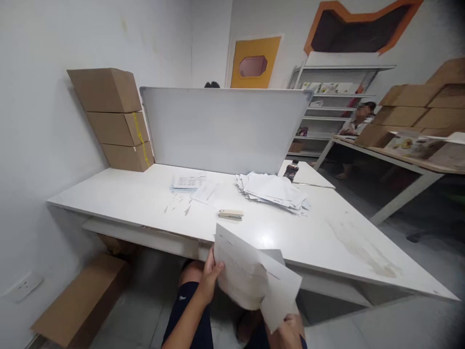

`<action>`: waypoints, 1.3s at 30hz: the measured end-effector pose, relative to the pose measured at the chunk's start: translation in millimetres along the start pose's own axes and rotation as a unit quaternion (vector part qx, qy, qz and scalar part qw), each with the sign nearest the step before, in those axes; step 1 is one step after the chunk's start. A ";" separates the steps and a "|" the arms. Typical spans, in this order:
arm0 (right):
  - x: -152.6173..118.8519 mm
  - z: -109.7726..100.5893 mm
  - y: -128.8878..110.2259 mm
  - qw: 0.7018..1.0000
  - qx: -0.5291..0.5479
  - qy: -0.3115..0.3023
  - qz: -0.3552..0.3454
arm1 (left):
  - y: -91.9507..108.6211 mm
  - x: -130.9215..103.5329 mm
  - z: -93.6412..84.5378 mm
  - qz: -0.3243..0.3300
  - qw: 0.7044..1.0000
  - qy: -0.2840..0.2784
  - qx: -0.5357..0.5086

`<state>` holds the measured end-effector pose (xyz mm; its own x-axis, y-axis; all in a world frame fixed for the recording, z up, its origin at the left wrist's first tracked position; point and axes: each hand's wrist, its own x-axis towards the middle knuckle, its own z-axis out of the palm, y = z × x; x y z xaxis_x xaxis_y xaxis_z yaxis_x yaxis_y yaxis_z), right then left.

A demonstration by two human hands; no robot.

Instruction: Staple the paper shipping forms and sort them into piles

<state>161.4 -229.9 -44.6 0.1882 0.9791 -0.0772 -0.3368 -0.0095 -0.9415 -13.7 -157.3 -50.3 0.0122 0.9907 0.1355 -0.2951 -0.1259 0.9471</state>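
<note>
Sheets of paper (250, 271) with printed lines are held up over my lap, at the near edge of the desk. My left hand (211, 271) grips their left edge, thumb on the front side. At the lower right corner my right hand (286, 332) is closed on the paper, its fingers partly hidden. A beige stapler (231, 214) lies on the desk just beyond the sheets. Behind it to the right sits a messy pile of papers (271, 189). To the left are a smaller stack of printed sheets (189, 181) and a loose sheet (205, 192).
A whiteboard (225, 128) stands along the back of the white desk (119, 194). Cardboard boxes (119, 121) are stacked at its left end. A dark bottle (291, 170) stands at back right. Another person (358, 118) sits by a second table (392, 157). A carton (83, 295) lies on the floor.
</note>
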 end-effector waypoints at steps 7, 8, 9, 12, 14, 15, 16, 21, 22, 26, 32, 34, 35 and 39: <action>10.1 -26.5 -27.6 0.997 0.080 -0.006 -0.009 | 31.3 0.3 14.9 -0.084 0.991 0.085 -0.056; 18.7 -29.0 -37.1 0.997 0.076 -0.004 -0.032 | 42.4 11.5 16.2 -0.042 0.993 0.106 -0.013; 29.2 -30.1 -48.1 0.995 0.075 -0.008 -0.069 | 53.7 23.7 17.5 0.001 0.992 0.122 0.036; 68.5 -23.1 -82.8 0.985 -0.028 -0.049 -0.163 | 82.4 60.7 22.5 0.108 0.976 0.143 0.124; 96.7 -12.2 -99.0 0.976 -0.106 -0.050 -0.182 | 91.1 82.9 25.1 0.155 0.965 0.148 0.148; 110.1 -6.3 -102.9 0.973 -0.133 -0.035 -0.188 | 91.3 93.1 25.2 0.174 0.960 0.149 0.157; 122.5 -0.9 -103.7 0.969 -0.146 -0.022 -0.200 | 88.8 102.7 24.2 0.190 0.956 0.147 0.169; 167.4 11.6 -73.3 0.963 -0.137 0.005 -0.233 | 52.3 138.5 2.5 0.169 0.952 0.105 0.232; 173.3 11.1 -65.7 0.966 -0.134 -0.001 -0.221 | 44.6 143.0 -3.0 0.151 0.953 0.090 0.246; 189.0 3.4 -51.5 0.973 -0.136 -0.026 -0.186 | 26.4 153.8 -17.0 0.117 0.955 0.022 0.271; 193.2 -9.5 -49.2 0.972 -0.159 -0.007 -0.173 | 28.8 154.7 -15.7 0.129 0.958 -0.036 0.255; 193.7 -11.7 -42.6 0.973 -0.160 -0.005 -0.167 | 29.0 154.9 -16.4 0.130 0.956 -0.043 0.259; 194.2 -12.3 -39.5 0.973 -0.158 -0.003 -0.169 | 28.1 155.5 -17.4 0.130 0.957 -0.042 0.257; 194.1 -12.7 -38.9 0.970 -0.172 -0.002 -0.170 | 21.0 161.5 -21.5 0.125 0.965 -0.045 0.226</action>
<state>222.7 -42.1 -27.2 0.2304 0.9386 0.2570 0.0720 0.2469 -0.9664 -38.5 1.2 -14.7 0.0836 0.9202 0.3825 0.1476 -0.3911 0.9084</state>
